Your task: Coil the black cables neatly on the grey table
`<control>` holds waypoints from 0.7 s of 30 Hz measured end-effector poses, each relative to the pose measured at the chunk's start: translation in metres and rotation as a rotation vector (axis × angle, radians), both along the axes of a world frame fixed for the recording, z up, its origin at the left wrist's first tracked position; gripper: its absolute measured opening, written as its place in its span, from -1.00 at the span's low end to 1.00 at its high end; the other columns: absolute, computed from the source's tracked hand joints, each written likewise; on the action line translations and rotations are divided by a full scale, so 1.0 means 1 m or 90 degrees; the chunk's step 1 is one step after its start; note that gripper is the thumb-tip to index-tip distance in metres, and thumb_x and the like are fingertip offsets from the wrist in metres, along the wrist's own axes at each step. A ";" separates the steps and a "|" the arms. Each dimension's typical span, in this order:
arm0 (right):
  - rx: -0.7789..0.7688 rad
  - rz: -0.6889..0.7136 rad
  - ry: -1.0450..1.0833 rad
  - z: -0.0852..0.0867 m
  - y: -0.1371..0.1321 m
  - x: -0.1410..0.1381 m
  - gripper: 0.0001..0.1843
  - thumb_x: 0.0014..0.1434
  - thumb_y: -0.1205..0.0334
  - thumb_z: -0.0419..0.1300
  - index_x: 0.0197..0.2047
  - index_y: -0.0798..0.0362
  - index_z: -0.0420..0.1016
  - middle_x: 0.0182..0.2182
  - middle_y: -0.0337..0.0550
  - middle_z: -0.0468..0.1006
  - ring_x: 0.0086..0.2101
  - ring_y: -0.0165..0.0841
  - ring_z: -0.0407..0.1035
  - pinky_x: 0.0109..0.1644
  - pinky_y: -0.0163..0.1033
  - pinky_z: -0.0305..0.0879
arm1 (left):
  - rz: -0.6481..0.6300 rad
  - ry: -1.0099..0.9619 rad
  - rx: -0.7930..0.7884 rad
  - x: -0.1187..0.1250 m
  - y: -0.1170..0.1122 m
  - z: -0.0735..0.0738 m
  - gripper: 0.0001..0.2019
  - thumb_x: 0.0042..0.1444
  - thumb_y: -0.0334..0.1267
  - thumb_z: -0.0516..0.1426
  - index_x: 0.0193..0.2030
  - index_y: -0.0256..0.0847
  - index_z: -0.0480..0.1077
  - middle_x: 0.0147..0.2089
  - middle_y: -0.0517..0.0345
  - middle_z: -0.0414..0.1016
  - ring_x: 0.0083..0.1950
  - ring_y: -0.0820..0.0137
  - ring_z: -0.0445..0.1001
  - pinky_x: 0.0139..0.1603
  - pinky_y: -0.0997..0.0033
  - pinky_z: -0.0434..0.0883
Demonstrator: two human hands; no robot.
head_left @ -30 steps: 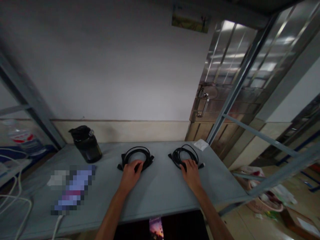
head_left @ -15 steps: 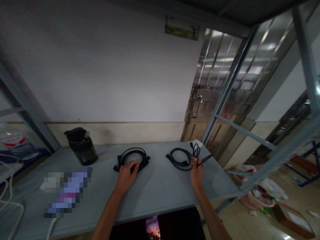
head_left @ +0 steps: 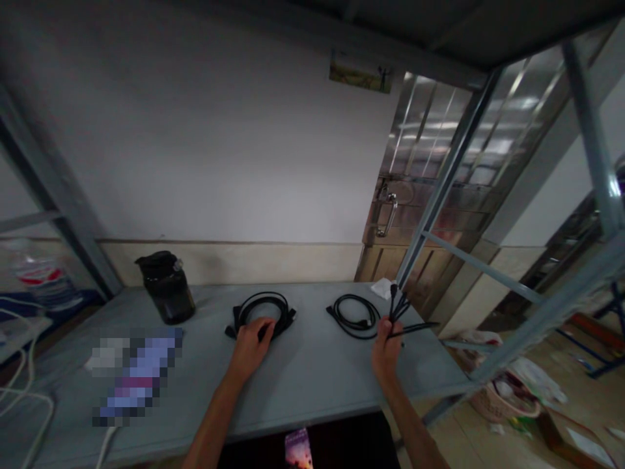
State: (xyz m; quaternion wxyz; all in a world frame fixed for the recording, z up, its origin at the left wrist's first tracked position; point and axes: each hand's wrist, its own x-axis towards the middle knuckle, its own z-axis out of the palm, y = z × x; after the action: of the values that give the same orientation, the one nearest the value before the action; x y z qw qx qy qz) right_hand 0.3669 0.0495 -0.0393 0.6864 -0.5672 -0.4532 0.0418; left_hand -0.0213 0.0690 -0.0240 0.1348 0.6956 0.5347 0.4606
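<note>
Two coiled black cables lie on a grey table (head_left: 303, 384). My left hand (head_left: 250, 346) rests on the near edge of the left cable coil (head_left: 261, 309), fingers curled over it. My right hand (head_left: 385, 348) is raised a little off the table and pinches a bunch of black cable ends (head_left: 399, 314) that fan upward and to the right. The right cable coil (head_left: 354, 314) lies flat just left of that hand, and I cannot tell whether the held strands belong to it.
A black jar (head_left: 166, 288) stands at the back left. A blurred packet (head_left: 134, 374) and white cords (head_left: 24, 397) lie at the left. A white scrap (head_left: 382, 288) sits at the back right corner. Metal frame posts (head_left: 439, 195) rise beside the table's right edge.
My right hand has lifted black cable strands from the right coil and drawn them back and to the right. The left hand has stayed on the left coil.
</note>
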 end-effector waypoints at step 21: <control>-0.086 0.416 -0.439 -0.007 -0.007 -0.211 -0.42 0.70 -0.03 -0.17 0.19 0.08 0.61 0.09 0.24 0.72 0.13 0.04 0.63 0.28 0.20 0.56 | 0.012 -0.198 -0.073 0.004 -0.016 0.012 -0.25 0.50 0.45 -0.13 -0.30 -0.08 0.57 -0.31 -0.02 0.68 -0.20 0.07 0.67 0.03 0.07 0.58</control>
State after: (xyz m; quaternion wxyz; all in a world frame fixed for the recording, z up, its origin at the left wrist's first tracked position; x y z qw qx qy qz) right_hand 0.1557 0.0421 -0.0465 0.4088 -0.4193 -0.8051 0.0944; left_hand -0.0175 0.0528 -0.0125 0.2512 0.6020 0.5390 0.5329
